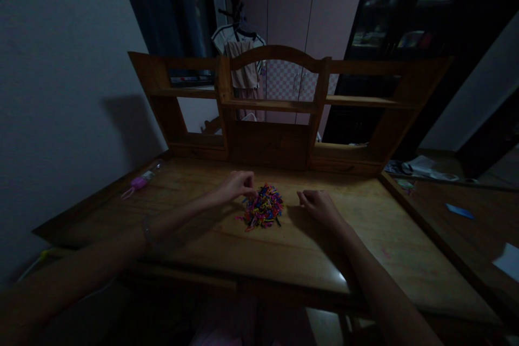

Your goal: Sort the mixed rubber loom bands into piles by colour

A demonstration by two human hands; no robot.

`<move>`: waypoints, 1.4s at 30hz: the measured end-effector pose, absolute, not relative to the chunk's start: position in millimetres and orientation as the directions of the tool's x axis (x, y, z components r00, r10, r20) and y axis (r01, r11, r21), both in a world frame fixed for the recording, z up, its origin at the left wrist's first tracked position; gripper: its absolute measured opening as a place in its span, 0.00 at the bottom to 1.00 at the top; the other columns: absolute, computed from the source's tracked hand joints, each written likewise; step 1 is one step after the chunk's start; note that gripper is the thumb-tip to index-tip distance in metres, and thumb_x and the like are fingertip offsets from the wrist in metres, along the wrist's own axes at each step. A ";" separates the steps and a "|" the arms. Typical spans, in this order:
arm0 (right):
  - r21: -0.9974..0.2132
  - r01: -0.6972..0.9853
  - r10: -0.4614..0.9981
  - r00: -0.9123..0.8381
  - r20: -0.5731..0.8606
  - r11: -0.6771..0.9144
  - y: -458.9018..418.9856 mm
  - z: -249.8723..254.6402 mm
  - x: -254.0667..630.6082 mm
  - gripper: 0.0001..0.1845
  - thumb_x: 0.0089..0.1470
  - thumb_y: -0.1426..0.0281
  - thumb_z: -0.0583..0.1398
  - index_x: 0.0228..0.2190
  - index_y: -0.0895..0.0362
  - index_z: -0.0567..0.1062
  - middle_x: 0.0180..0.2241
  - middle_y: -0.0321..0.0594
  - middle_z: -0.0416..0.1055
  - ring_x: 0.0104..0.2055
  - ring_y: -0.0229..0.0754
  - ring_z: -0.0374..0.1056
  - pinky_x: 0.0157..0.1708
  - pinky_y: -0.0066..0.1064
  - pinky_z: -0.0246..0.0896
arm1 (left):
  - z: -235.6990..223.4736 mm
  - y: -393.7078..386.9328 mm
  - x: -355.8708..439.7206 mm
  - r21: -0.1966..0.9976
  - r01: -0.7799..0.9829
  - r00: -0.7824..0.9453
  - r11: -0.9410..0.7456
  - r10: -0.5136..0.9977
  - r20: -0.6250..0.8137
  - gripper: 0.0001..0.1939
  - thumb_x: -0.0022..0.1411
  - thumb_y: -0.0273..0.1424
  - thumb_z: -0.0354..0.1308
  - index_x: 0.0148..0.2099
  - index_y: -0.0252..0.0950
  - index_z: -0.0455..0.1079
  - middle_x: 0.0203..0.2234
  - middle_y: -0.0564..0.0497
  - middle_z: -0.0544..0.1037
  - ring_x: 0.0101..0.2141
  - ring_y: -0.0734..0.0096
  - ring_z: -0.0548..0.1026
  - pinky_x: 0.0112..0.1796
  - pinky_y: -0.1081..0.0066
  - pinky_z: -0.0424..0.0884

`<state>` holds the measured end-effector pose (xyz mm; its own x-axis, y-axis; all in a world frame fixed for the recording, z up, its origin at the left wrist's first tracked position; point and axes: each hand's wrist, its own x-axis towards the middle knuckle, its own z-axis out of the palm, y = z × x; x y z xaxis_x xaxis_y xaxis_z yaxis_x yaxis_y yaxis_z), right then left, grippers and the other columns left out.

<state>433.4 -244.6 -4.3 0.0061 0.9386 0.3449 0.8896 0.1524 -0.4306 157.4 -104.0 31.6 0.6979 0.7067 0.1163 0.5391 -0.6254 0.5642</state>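
Apparently, the step in hand is fingertip work at a pile of small, many-coloured pieces (264, 205), heaped near the middle of the counter (227, 251). The left hand (234, 186) sits at the pile's 10 o'clock, fingertips bent down to its edge; its grip is drawn into a pinch, but I cannot tell whether a piece is caught in it. The right hand (321, 207) rests at 3 o'clock, near the heap yet apart from it, fingers curled in; whether that grip holds anything, I cannot tell either.

As I judge it, the next move calls for a light, precise pinch by 1 hand, since the pieces overlap and a heavy touch could scatter them.

As for writing, no brand or label is readable. A clear-and-pink bottle (141, 180) lies towards 9 o'clock, and a blue packet (459, 211) towards 3 o'clock; any print on these 2 is too dim or small.
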 end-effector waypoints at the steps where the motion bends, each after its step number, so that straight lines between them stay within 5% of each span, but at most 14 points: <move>1: -0.432 0.889 0.938 0.008 0.345 0.152 -244.7 -4.3 433.1 0.25 0.63 0.61 0.49 0.23 0.58 0.76 0.21 0.43 0.73 0.23 0.39 0.67 0.27 0.28 0.51 | 32.7 -100.9 154.9 0.574 0.545 0.690 -0.611 0.716 0.107 0.15 0.52 0.43 0.63 0.34 0.36 0.71 0.27 0.53 0.79 0.29 0.69 0.75 0.28 0.75 0.62; 4: -0.434 0.888 0.938 0.010 0.346 0.151 -244.4 -4.5 432.8 0.25 0.63 0.61 0.49 0.23 0.58 0.76 0.21 0.43 0.73 0.23 0.38 0.67 0.26 0.28 0.50 | 32.4 -87.2 143.6 0.565 0.588 0.667 -0.579 0.742 0.066 0.13 0.52 0.41 0.62 0.35 0.36 0.73 0.27 0.51 0.78 0.31 0.67 0.75 0.31 0.74 0.63; 11: -0.437 0.888 0.941 0.012 0.337 0.145 -244.3 -3.8 432.7 0.26 0.63 0.61 0.49 0.23 0.59 0.76 0.21 0.43 0.74 0.22 0.38 0.66 0.25 0.28 0.50 | 1.8 -67.7 119.0 0.527 0.709 0.583 -0.469 0.810 -0.062 0.12 0.36 0.32 0.67 0.28 0.38 0.72 0.24 0.54 0.75 0.29 0.67 0.72 0.27 0.74 0.61; 17: -0.436 0.888 0.942 0.011 0.336 0.146 -245.8 -1.9 431.8 0.25 0.63 0.61 0.48 0.22 0.58 0.76 0.20 0.44 0.73 0.22 0.39 0.67 0.26 0.28 0.50 | -8.5 -81.1 129.0 0.587 0.660 0.617 -0.469 0.784 -0.067 0.07 0.45 0.33 0.63 0.26 0.36 0.70 0.21 0.53 0.73 0.26 0.69 0.70 0.26 0.74 0.61; 24: -0.437 0.887 0.943 0.006 0.333 0.149 -245.3 -4.1 432.8 0.25 0.63 0.61 0.49 0.22 0.58 0.75 0.20 0.42 0.73 0.22 0.38 0.66 0.26 0.28 0.50 | 13.9 -115.6 168.0 0.717 0.424 0.773 -0.553 0.633 0.031 0.13 0.56 0.39 0.59 0.38 0.35 0.73 0.33 0.49 0.78 0.36 0.66 0.75 0.37 0.70 0.68; 30: -0.439 0.887 0.943 0.009 0.332 0.146 -245.3 -4.3 433.3 0.25 0.63 0.61 0.49 0.22 0.58 0.75 0.20 0.42 0.73 0.22 0.38 0.66 0.26 0.28 0.50 | 34.0 -134.5 172.9 0.658 0.370 0.766 -0.656 0.616 0.183 0.12 0.57 0.39 0.61 0.38 0.37 0.75 0.35 0.47 0.77 0.37 0.65 0.74 0.38 0.68 0.68; 33: -0.445 0.884 0.943 0.016 0.333 0.142 -245.2 -4.3 432.8 0.25 0.63 0.61 0.49 0.22 0.58 0.75 0.20 0.42 0.72 0.22 0.38 0.66 0.25 0.28 0.50 | 35.6 -127.0 166.4 0.598 0.390 0.759 -0.700 0.612 0.222 0.20 0.54 0.45 0.62 0.46 0.39 0.73 0.43 0.47 0.74 0.44 0.61 0.72 0.45 0.64 0.68; 38: -0.446 0.882 0.940 0.013 0.341 0.150 -245.6 -2.5 431.6 0.25 0.63 0.61 0.48 0.22 0.59 0.75 0.19 0.42 0.72 0.21 0.38 0.66 0.25 0.28 0.50 | 9.2 -115.3 160.1 0.537 0.279 0.904 -0.796 0.407 0.133 0.59 0.36 0.48 0.72 0.67 0.45 0.50 0.64 0.41 0.54 0.63 0.46 0.52 0.60 0.51 0.51; 42: -0.438 0.885 0.936 0.010 0.351 0.155 -245.8 -2.6 432.2 0.25 0.63 0.61 0.48 0.22 0.58 0.75 0.20 0.42 0.73 0.22 0.38 0.66 0.26 0.28 0.50 | -16.0 -125.5 169.6 0.547 0.242 0.917 -0.801 0.373 0.141 0.64 0.32 0.47 0.74 0.69 0.46 0.46 0.66 0.41 0.49 0.64 0.43 0.46 0.61 0.49 0.47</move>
<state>432.2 -245.8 -2.6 0.0098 0.9362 0.3513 0.8854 0.1552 -0.4382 169.6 -125.5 -16.0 0.9168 0.3734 0.1415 0.2419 -0.8012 0.5473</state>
